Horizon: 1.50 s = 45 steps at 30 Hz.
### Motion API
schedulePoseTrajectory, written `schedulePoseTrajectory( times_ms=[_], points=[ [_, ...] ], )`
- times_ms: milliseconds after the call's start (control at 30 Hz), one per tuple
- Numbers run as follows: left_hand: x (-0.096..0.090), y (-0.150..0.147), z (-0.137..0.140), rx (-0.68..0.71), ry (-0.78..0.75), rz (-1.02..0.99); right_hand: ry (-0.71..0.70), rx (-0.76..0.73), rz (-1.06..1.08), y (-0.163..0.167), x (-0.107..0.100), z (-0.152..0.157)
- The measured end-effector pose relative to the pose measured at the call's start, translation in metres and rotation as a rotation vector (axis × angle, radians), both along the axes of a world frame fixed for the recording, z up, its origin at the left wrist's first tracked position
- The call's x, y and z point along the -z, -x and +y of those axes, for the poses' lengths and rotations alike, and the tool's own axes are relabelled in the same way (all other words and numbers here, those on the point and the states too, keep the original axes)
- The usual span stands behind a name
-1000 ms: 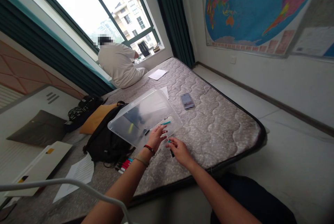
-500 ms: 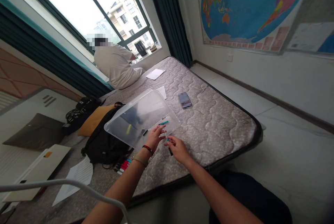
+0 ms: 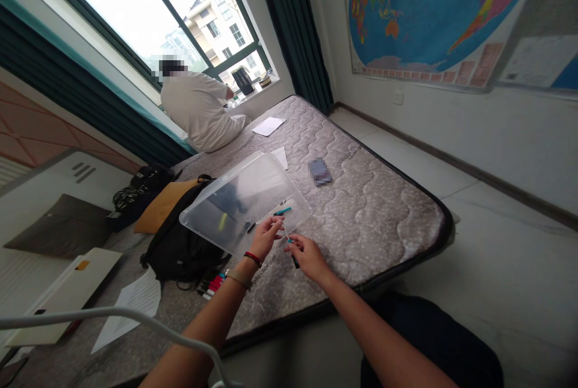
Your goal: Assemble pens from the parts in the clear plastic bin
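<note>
My right hand (image 3: 310,256) is closed round a slim pen-like object (image 3: 295,262), with a dark lower end, a teal band and a thin pale rod pointing up. At the rod's upper end, the fingers of my left hand (image 3: 266,238) are pinched together; whether they grip the rod or just touch it is too small to tell. Both hands are over the near edge of a clear plastic bin (image 3: 244,180). A teal pen (image 3: 283,211), a black piece (image 3: 251,227) and a yellow-green piece (image 3: 223,222) show in or through the bin, just beyond my left hand.
The bin rests on a patterned mattress (image 3: 374,219). Left of it are a black backpack (image 3: 180,258), several markers (image 3: 212,285) and paper (image 3: 129,309). A phone-like item (image 3: 320,172) lies right. A person (image 3: 194,108) sits by the window. A pale cable (image 3: 135,317) crosses the foreground.
My left hand's fingers have drawn closer together near the rod's top. My right hand stays almost in place, keeping the pen-like object. The view has shifted very slightly.
</note>
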<state>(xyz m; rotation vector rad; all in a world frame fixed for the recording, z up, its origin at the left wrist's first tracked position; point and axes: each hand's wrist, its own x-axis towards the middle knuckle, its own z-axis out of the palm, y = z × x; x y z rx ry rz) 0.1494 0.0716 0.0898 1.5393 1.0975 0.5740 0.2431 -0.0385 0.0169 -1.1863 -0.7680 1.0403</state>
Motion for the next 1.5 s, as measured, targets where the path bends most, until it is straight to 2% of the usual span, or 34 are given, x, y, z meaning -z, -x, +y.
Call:
schedulePoseTrajectory(
  times_ms=[267, 467, 767, 933, 1200, 1333, 1433, 1500],
  points=[
    [0.009, 0.005, -0.007, 0.107, 0.011, 0.023, -0.039, -0.006, 0.005, 0.001, 0.002, 0.001],
    [0.009, 0.005, -0.011, 0.108, 0.038, 0.01, -0.024, 0.026, -0.001, 0.002, -0.002, -0.003],
    [0.017, 0.009, -0.018, 0.114, 0.1, -0.025, -0.056, 0.0, -0.122, 0.002, -0.008, -0.008],
    [0.014, 0.008, -0.017, 0.08, 0.066, -0.026, -0.03, 0.023, -0.129, 0.004, -0.003, -0.004],
    [0.005, 0.01, -0.014, 0.163, 0.016, 0.0, -0.013, 0.063, -0.215, -0.001, -0.006, -0.005],
    [0.008, 0.021, 0.003, 0.184, -0.171, 0.183, -0.001, 0.105, -0.232, -0.003, -0.008, -0.006],
    [0.013, 0.03, 0.029, 0.11, -0.417, 0.545, -0.002, 0.153, -0.254, -0.003, -0.007, -0.006],
    [0.017, 0.035, 0.048, 0.046, -0.497, 0.755, 0.0, 0.173, -0.263, -0.002, -0.005, -0.006]
  ],
)
